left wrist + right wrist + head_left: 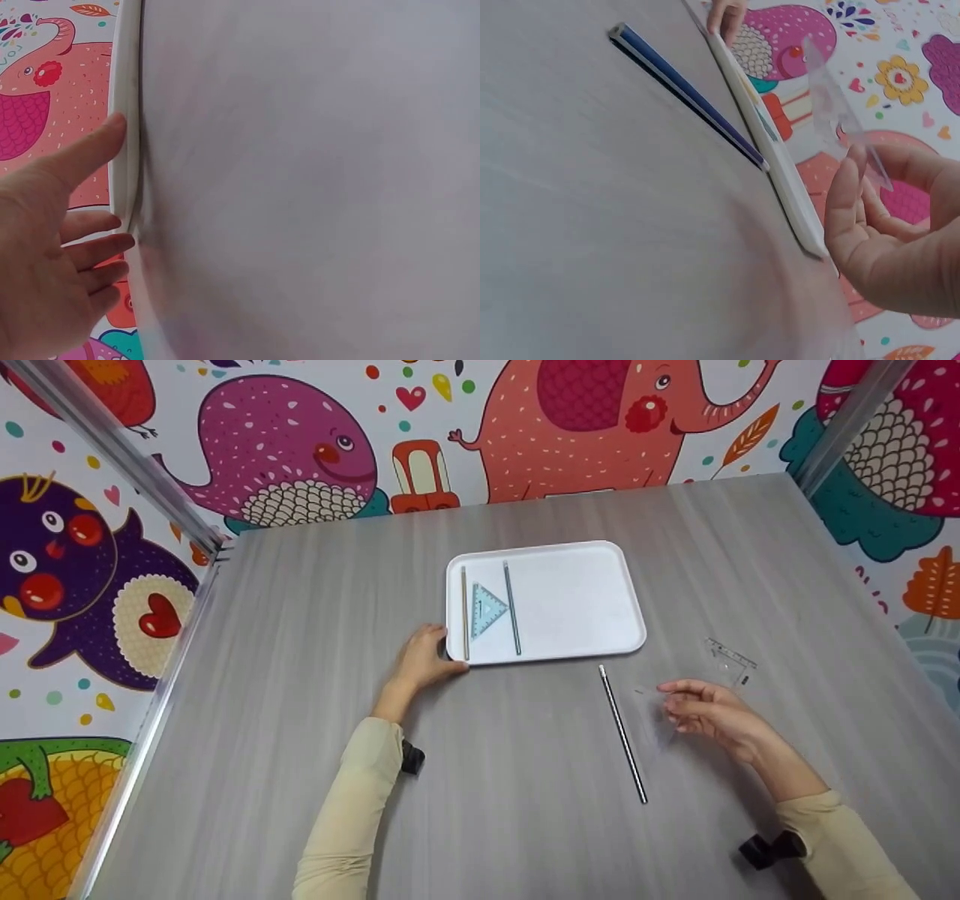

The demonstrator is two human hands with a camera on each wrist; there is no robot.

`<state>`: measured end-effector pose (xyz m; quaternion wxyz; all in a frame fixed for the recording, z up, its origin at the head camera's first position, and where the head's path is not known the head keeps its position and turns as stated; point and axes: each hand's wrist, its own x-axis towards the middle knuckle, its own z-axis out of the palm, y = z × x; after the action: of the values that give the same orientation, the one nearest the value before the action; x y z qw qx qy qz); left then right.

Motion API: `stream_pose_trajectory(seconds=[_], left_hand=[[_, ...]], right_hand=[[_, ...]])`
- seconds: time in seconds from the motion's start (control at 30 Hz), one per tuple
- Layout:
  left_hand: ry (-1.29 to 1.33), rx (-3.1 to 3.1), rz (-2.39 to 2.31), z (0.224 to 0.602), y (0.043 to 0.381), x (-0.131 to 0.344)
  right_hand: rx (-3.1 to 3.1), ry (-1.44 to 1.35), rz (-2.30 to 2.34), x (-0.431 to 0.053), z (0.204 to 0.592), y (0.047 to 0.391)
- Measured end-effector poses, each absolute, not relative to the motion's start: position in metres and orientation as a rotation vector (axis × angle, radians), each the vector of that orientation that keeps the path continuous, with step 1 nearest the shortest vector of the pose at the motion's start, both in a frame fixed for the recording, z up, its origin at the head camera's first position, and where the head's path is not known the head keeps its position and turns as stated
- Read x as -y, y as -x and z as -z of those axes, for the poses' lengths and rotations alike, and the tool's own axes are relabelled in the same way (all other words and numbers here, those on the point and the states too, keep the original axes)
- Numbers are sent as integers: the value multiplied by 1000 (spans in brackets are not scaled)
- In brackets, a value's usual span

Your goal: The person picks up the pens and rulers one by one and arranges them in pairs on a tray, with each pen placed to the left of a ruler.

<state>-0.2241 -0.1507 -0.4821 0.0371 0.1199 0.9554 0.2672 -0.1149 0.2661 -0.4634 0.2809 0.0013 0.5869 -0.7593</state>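
My left hand (424, 656) is at the near left corner of a white tray (570, 641). Its thumb and relaxed fingers touch the tray's rim (126, 82). In the tray lie a tan pencil (465, 615), a light blue set square (487, 609) and a dark greenish pencil (512, 611). My right hand (712, 716), to the right of a dark striped pencil (624, 739) on the table, pinches a clear plastic set square (840, 112) between thumb and fingers. Its outline is barely visible in the head view.
Just beyond my right hand is a clear plastic piece with black ruler marks (731, 651). The wood-grain table (300, 607) is bordered at the back and sides by panels with cartoon animals (292, 442). A metal rail (142, 735) runs along its left edge.
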Motion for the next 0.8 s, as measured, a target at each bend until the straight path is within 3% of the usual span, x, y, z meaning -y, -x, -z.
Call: stream_pose_trajectory(seconds=[0.8], left_hand=[[-383,-2949,-796,481,227,152]], right_hand=[[-1485,50,1944,-246,470,122]])
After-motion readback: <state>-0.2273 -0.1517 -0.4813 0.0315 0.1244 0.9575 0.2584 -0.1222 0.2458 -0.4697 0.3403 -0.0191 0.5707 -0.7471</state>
